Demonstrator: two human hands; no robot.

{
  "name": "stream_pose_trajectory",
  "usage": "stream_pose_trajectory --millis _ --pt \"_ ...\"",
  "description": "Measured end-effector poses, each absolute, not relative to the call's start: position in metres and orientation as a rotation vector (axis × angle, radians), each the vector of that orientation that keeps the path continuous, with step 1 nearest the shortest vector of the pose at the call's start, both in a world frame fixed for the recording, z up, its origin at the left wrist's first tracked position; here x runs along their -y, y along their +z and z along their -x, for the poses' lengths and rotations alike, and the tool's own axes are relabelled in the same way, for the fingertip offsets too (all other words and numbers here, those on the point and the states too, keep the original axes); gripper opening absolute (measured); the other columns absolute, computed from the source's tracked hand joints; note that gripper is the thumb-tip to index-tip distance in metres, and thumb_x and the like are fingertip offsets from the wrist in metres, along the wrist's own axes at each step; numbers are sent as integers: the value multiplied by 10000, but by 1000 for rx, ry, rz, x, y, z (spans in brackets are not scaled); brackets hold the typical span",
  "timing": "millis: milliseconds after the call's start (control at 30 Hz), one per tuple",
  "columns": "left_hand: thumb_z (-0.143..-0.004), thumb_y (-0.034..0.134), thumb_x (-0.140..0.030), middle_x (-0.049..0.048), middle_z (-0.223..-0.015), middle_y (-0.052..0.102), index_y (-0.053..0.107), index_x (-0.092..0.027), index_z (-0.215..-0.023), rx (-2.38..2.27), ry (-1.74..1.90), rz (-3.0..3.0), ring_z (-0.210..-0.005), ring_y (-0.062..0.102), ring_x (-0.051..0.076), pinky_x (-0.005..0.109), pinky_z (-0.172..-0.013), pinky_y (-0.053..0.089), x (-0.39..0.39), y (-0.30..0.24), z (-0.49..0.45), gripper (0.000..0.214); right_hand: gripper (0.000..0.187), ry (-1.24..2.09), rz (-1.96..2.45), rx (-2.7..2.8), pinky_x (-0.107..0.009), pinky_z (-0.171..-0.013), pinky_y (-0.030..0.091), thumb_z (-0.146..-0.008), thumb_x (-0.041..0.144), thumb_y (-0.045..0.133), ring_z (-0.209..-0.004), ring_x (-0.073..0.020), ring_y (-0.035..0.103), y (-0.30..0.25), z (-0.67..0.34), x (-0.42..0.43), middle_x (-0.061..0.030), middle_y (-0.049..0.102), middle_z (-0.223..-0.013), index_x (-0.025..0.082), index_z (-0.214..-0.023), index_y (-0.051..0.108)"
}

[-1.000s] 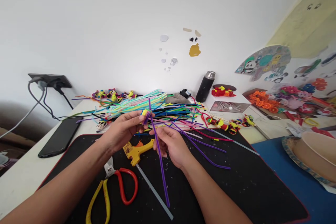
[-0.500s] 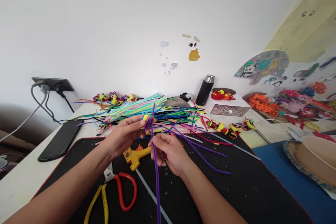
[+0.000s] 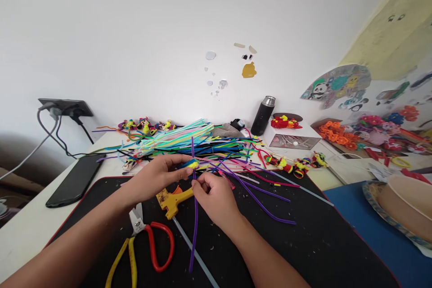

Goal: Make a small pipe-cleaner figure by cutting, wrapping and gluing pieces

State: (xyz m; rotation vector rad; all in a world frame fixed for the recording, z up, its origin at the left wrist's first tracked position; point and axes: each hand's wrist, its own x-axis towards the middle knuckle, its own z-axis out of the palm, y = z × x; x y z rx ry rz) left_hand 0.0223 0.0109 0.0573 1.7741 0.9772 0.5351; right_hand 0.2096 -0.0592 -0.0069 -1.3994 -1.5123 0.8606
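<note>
My left hand (image 3: 160, 177) pinches a small yellow and blue fuzzy piece (image 3: 192, 164) of pipe cleaner between thumb and fingers. A long purple pipe cleaner (image 3: 195, 229) runs upright past this piece, its lower end hanging over the black mat. Just below the piece, my right hand (image 3: 218, 200) is closed on the purple pipe cleaner with thumb and forefinger. Beneath the hands lie a yellow glue gun (image 3: 169, 202) with a long translucent glue stick (image 3: 195, 254) and scissors (image 3: 137, 224) with one red and one yellow handle.
Behind the hands is a heap of colourful pipe cleaners (image 3: 182, 137). A black phone (image 3: 72, 182) lies at left. A black flask (image 3: 263, 116) and a white box (image 3: 297, 139) stand by the wall. Small finished figures (image 3: 302, 166) sit at right, beside orange pieces (image 3: 339, 135).
The small piece has turned in my left hand, now showing blue beside the yellow. The purple pipe cleaner's lower end has come up into view, and my right hand has turned, knuckles up.
</note>
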Motion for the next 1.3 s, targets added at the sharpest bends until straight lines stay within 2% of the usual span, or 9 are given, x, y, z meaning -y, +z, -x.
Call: stream_pose_trajectory --millis 167,267,367,633,733,867,967,1167,1300 --pt "-924 738 -583 39 -996 789 808 -249 -1174 -890 511 -1748 -891 675 221 294 -759 529 -10 60 -22 423 209 850 1368 1573 -271 -522 273 -934 299 645 -522 -119 457 -8 -209 60 48 530 -578 206 -747 635" --pt "-912 761 -569 19 -953 773 818 -252 -1129 -863 539 -1691 -825 649 189 273 -734 515 -11 61 -21 389 236 1116 1247 1497 -251 -495 317 -972 407 631 -491 -118 479 -7 -209 61 46 563 -595 201 -865 678" --pt "-888 794 -558 6 -894 745 830 -236 -1034 -871 599 -1654 -772 605 163 256 -711 488 -14 59 -18 355 368 1384 1137 1342 -236 -444 343 -961 558 637 -421 -106 467 -6 -210 60 56 571 -582 193 -933 674" --pt "-844 850 -512 18 -798 720 852 -204 -986 -803 664 -1514 -725 576 156 254 -658 455 -19 59 -19 339 416 1451 1116 1311 -213 -416 322 -916 603 684 -391 -88 464 -2 -212 59 62 572 -551 202 -828 617" --pt "-822 873 -493 40 -796 733 860 -182 -947 -789 764 -1421 -705 585 154 252 -632 459 -22 67 -14 336 395 1403 1145 1346 -217 -435 339 -927 581 682 -411 -94 482 -2 -211 61 61 570 -556 197 -847 638" --pt "-792 900 -435 111 -1027 816 863 -167 -970 -753 969 -1235 -734 653 156 246 -619 509 -28 81 0 324 342 1324 1182 1394 -230 -462 372 -950 531 676 -441 -108 504 -9 -208 63 57 572 -578 192 -903 683" --pt "-768 918 -404 112 -1067 827 862 -169 -960 -729 1083 -1139 -736 670 146 221 -603 532 -34 88 9 308 291 1225 1233 1499 -245 -503 403 -985 473 645 -497 -128 544 -15 -206 64 41 601 -617 196 -949 726" --pt "-821 876 -403 117 -1084 827 855 -158 -978 -670 1073 -1126 -718 663 138 215 -593 535 -38 90 15 292 191 816 1346 1906 -274 -680 460 -984 369 739 -702 -165 643 -4 -207 68 6 721 -800 230 -1107 786" --pt "-841 851 -392 124 -1079 823 852 -157 -968 -627 1046 -1134 -699 650 150 233 -563 510 -36 92 17 267 231 599 1334 2260 -318 -875 495 -1003 303 751 -991 -224 695 12 -207 66 -49 774 -1046 230 -1222 760"
